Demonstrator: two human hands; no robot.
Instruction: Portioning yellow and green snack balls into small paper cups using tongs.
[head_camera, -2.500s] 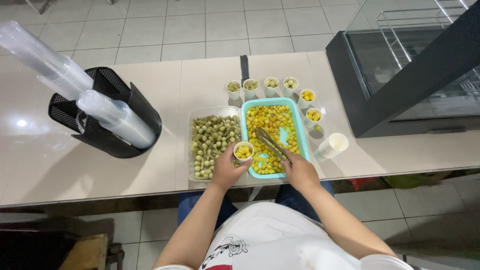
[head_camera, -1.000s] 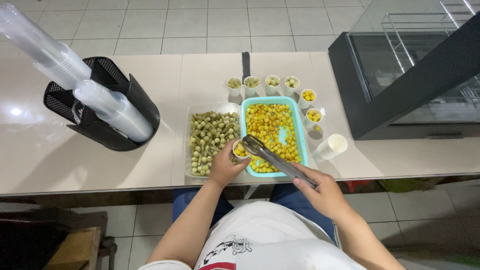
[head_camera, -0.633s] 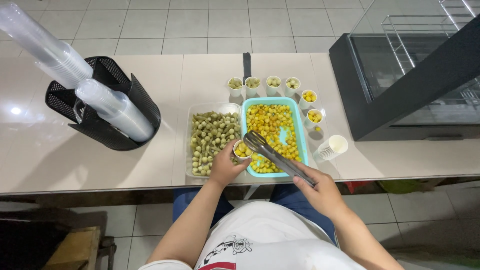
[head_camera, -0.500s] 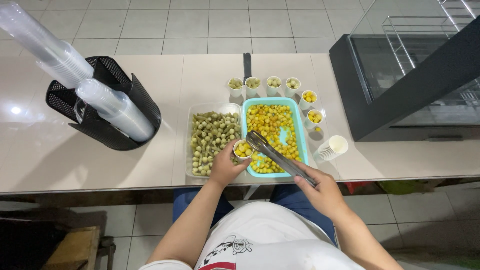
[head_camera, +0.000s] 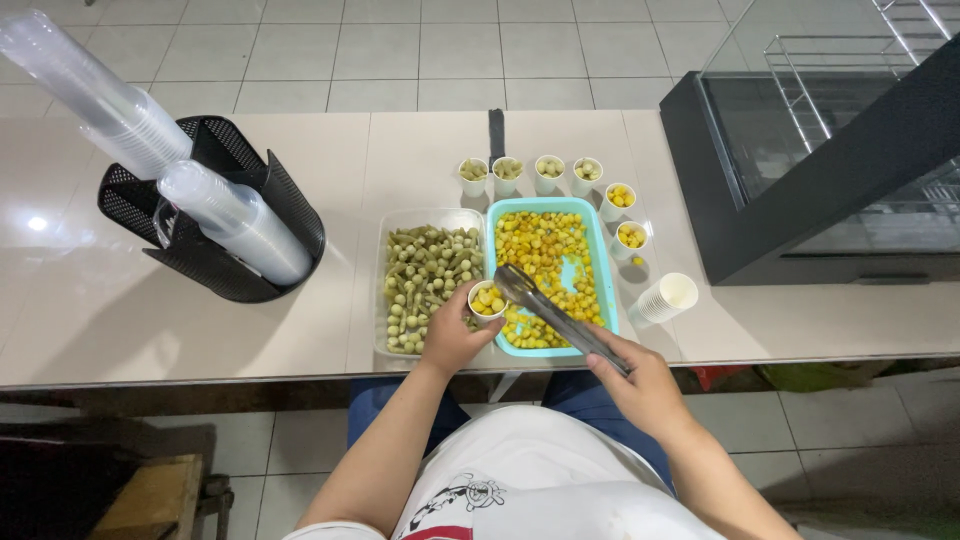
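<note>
At the far left of the counter we see a black mesh holder carrying stacks of clear plastic cups, with bare countertop running between it and the trays. Our left hand is wrapped around a small paper cup filled with yellow pieces, holding it over the seam where the clear tray of green pieces meets the teal tray of yellow pieces. Both trays sit close to the counter's near edge. Our right hand hangs past that edge, clenched on the handles of metal tongs, whose tips sit just beside the cup. Behind the trays stands a row of filled small cups, with more along the teal tray's right side. A sleeve of empty paper cups lies near the black display case, leaving only a narrow strip of counter there.
</note>
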